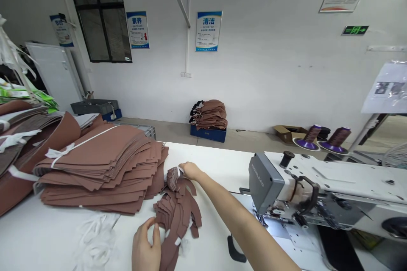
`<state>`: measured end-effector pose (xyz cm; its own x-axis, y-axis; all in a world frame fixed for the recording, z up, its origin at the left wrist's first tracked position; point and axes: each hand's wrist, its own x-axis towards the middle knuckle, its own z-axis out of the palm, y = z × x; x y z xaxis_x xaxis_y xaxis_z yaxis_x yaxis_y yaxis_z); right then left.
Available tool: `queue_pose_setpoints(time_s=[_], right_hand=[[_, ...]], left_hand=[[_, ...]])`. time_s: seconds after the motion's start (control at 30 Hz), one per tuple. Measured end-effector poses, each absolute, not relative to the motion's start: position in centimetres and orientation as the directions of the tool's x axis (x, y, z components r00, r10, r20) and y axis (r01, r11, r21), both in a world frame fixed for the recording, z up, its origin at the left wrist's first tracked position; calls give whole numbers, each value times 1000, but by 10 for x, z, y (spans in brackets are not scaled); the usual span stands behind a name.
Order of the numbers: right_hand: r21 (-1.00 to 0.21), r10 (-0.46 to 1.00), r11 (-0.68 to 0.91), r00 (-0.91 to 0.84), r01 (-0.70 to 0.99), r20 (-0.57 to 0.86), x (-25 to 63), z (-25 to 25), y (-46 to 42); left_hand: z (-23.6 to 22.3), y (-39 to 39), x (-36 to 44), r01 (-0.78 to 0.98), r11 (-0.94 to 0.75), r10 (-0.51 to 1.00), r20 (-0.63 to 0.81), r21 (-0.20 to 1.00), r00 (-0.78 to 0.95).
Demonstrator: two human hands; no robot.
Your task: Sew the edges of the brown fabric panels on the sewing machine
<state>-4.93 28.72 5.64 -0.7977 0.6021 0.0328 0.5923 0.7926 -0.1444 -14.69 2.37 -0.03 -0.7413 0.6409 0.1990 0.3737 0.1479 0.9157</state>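
A loose bundle of brown fabric strips [178, 216] lies on the white table, fanned out toward me. At its far end my right hand [192, 172] is closed, the fingertips pinching the bundle beside a bit of white tie. My left hand [146, 245] is at the near left side of the strips, thumb and forefinger apart, holding nothing that I can see. Just left of the bundle is a thick stack of brown cut pieces [104, 152], bound with a white band. Some white scraps [97, 241] lie on the table near my left hand.
A sewing machine [318, 194] stands at the right, with two brown thread cones [338, 137] behind it. More tied brown and grey pieces [60, 144] are piled at the far left. On the floor, a blue crate [208, 133] holds folded brown fabric, and a cardboard box [288, 133] is nearby.
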Motion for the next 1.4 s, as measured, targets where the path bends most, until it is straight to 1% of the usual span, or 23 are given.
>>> queue_pose_setpoints(time_s=[0.1, 0.17, 0.2, 0.27, 0.33, 0.37, 0.43, 0.47, 0.5, 0.53, 0.6, 0.67, 0.73, 0.8, 0.87, 0.93, 0.97, 1.03, 1.1, 1.17, 1.27, 1.33, 1.4], right_hand=[[-135, 625, 780, -748, 611, 225, -35, 70, 265], [-121, 593, 795, -718, 595, 364, -23, 82, 241], [-107, 560, 811, -712, 575, 424, -16, 88, 228], [-73, 479, 853, -721, 517, 500, -1, 99, 198], [-2, 360, 903, -752, 430, 552, 16, 106, 167], [61, 275, 924, -765, 378, 582, 24, 108, 153], [208, 94, 934, -763, 290, 640, 40, 108, 127], [265, 30, 926, -752, 269, 659, 47, 108, 115], [290, 9, 918, -745, 271, 667, 54, 107, 104], [276, 36, 916, -745, 291, 666, 60, 107, 94], [176, 167, 916, -741, 361, 650, 73, 107, 74], [47, 294, 909, -715, 415, 634, 84, 107, 55], [-29, 358, 891, -661, 454, 660, 93, 106, 40], [2, 339, 877, -623, 480, 705, 98, 103, 32], [66, 295, 864, -607, 500, 737, 101, 98, 30], [68, 297, 844, -569, 532, 767, 103, 93, 32], [31, 325, 829, -525, 558, 786, 103, 90, 34], [-102, 405, 800, -406, 591, 819, 104, 83, 38], [-251, 494, 779, -315, 574, 810, 103, 74, 39], [-404, 605, 740, -271, 538, 748, 101, 61, 36], [-609, 761, 635, -253, 474, 597, 99, 37, 24], [-673, 800, 596, -250, 437, 546, 97, 22, 11], [-649, 773, 632, -275, 425, 572, 95, 12, -3]], left_hand=[[5, 19, -150, 257, 133, 609, 126, 957, -783], [14, 15, -151, 108, 59, 577, 55, 992, -815], [21, 12, -150, 14, -11, 575, 17, 1000, -818], [38, 5, -144, -189, -174, 618, -43, 966, -785], [57, -3, -131, -391, -263, 726, -86, 882, -682], [66, -7, -122, -481, -249, 796, -105, 841, -596], [78, -12, -103, -601, -116, 902, -170, 791, -397], [82, -14, -93, -624, -33, 926, -212, 781, -314], [84, -16, -85, -623, 29, 930, -250, 781, -270], [83, -17, -78, -601, 62, 922, -277, 797, -271], [79, -19, -68, -481, 53, 884, -264, 875, -384], [73, -21, -63, -259, 30, 844, -163, 966, -511], [69, -24, -57, 4, 62, 838, -50, 998, -543], [67, -28, -49, 207, 94, 855, 27, 974, -518], [65, -32, -39, 339, 90, 863, 96, 937, -496], [62, -35, -31, 402, 57, 869, 152, 914, -470], [60, -36, -29, 413, 51, 876, 158, 909, -456], [55, -40, -29, 406, 70, 885, 131, 911, -446], [51, -46, -33, 373, 85, 893, 95, 924, -439], [50, -55, -40, 332, 72, 915, 71, 941, -398], [51, -73, -53, 302, 77, 958, 13, 950, -285], [46, -84, -63, 353, 87, 976, -8, 932, -219], [37, -92, -72, 470, 37, 989, 36, 882, -146]])
